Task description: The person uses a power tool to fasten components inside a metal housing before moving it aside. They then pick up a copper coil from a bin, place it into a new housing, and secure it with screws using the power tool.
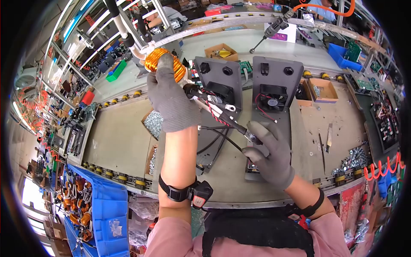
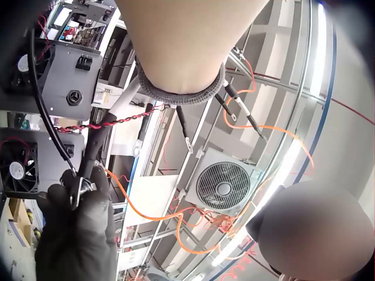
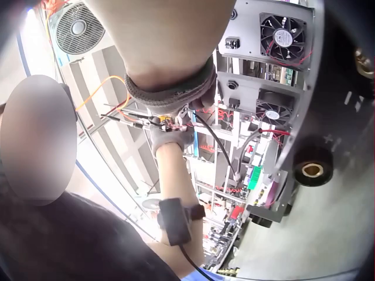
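Note:
A toroidal coil wound with orange wire (image 1: pixel 155 59) is held up in my gloved left hand (image 1: pixel 174 100), thumb lying across the windings. From the coil, black-and-white sleeved leads (image 1: pixel 216 112) run down to the right, a red-black twisted wire wrapped along them. One lead ends in a ring terminal (image 1: pixel 230 108) that hangs free. My gloved right hand (image 1: pixel 274 156) pinches the far lead end between thumb and fingers, also shown by the glove (image 2: pixel 76 234) in the left wrist view, where a metal terminal (image 2: pixel 82 190) shows at the fingertips.
Two grey metal brackets with fans, a left bracket (image 1: pixel 233 70) and a right bracket (image 1: pixel 295 70), stand behind the leads. Screws fill a box (image 1: pixel 147 128) to the left. A blue bin (image 1: pixel 109 205) holds more coils. A power screwdriver (image 1: pixel 274 29) hangs above the bench.

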A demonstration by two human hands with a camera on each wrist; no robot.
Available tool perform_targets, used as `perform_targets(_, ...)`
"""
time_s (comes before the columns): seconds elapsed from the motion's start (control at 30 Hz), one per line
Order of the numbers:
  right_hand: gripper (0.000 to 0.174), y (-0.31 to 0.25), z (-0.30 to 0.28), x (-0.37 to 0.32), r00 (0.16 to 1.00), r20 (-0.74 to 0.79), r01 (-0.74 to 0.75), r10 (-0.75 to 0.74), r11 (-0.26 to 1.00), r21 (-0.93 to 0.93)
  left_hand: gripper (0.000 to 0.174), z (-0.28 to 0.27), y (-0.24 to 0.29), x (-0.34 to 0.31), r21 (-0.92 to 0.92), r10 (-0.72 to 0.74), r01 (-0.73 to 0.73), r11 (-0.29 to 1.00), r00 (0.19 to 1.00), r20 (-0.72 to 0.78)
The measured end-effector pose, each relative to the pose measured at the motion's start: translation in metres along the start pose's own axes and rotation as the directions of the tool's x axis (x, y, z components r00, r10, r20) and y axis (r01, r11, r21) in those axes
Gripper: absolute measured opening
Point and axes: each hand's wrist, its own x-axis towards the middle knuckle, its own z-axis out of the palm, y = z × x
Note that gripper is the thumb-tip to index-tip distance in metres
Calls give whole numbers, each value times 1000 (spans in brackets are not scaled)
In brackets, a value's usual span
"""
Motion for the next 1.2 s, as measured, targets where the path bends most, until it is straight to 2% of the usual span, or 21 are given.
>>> perform_targets(0.03, 42, 2, 1, -3, 1000, 3, -3, 3, 1000, -4, 36, 2, 0, -4, -1, -5, 5, 1000, 1000, -1)
perform_targets(0.1, 44, 8, 2, -6, 997, -41, 56, -60, 994, -92, 40, 5, 3, -8, -132, -103, 107, 985, 994, 44)
perform_targets(0.17, 42, 11, -13, 0, 995, -46, 82, -89, 986, -144, 44, -1, -1, -9, -84, -92, 100, 991, 991, 100)
perform_targets(0.23, 39, 9, -31, 12, 992, -52, 101, -114, 972, -212, 39, 1, 2, -20, -92, -139, 157, 983, 974, 179)
perform_targets(0.27, 37, 5, -41, 19, 978, -106, 155, -182, 963, -221, 51, -11, -2, -19, -40, -85, 105, 994, 938, 337)
perform_targets(0.3, 35, 1, -49, 24, 955, -159, 211, -251, 949, -235, 53, -15, -13, -13, -44, -6, 23, 999, 935, 355)
perform_targets(0.4, 31, -9, -64, 33, 940, -183, 236, -287, 938, -255, 48, -15, 2, -24, -59, 82, -62, 996, 885, 459)
perform_targets(0.43, 30, -11, -68, 36, 931, -203, 244, -303, 932, -269, 53, -22, 8, -18, 220, 183, -368, 903, 795, 579)
perform_targets(0.47, 30, -9, -73, 37, 939, -205, 231, -275, 949, -214, 54, -24, 9, -18, 49, 121, -175, 983, 834, 538)
perform_targets(0.5, 30, -9, -76, 39, 937, -211, 233, -280, 947, -221, 56, -27, 10, -17, -130, 44, 27, 991, 859, 510)
perform_targets(0.6, 30, -11, -83, 38, 980, -176, 85, -94, 995, -58, 57, -51, 2, -11, -152, 18, 75, 986, 847, 532)
perform_targets(0.7, 29, -10, -84, 39, 991, -131, 23, -14, 997, 69, 61, -71, -1, -8, -143, -56, 148, 979, 861, 506)
perform_targets(0.77, 29, -11, -93, 45, 997, -68, 27, -20, 995, 100, 70, -87, -5, -6, -160, -108, 286, 945, 733, 672)
perform_targets(0.8, 28, -11, -96, 48, 1000, -2, 27, -27, 991, 132, 76, -95, -2, -9, -44, -245, 330, 943, 778, 578)
perform_targets(0.83, 28, -10, -96, 50, 1000, 0, 22, -22, 991, 133, 78, -115, -5, 1, 182, -334, 299, 937, 602, 725)
perform_targets(0.9, 26, -9, -96, 55, 994, 65, -112, 93, 900, 420, 70, -118, -14, -2, 259, -289, 131, 957, 518, 805)
perform_targets(0.93, 25, -1, -96, 54, 985, 123, -165, 121, 868, 469, 54, -125, -20, 0, 405, -310, -53, 913, 554, 773)
perform_targets(0.97, 25, 5, -95, 54, 984, 122, -174, 132, 867, 467, 44, -131, -26, -7, 383, -299, -38, 923, 556, 776)
perform_targets(1.07, 25, 30, -98, 52, 937, 270, -339, 223, 772, 538, 50, -136, -22, -21, 419, -333, -20, 908, 572, 749)
perform_targets(1.13, 26, 46, -98, 44, 918, 293, -383, 269, 793, 473, 79, -127, -15, -37, 221, -360, 287, 932, 655, 665)
perform_targets(1.2, 29, 54, -89, 32, 899, 312, -404, 307, 854, 327, 63, -119, -22, -43, -35, -307, 402, 915, 749, 587)
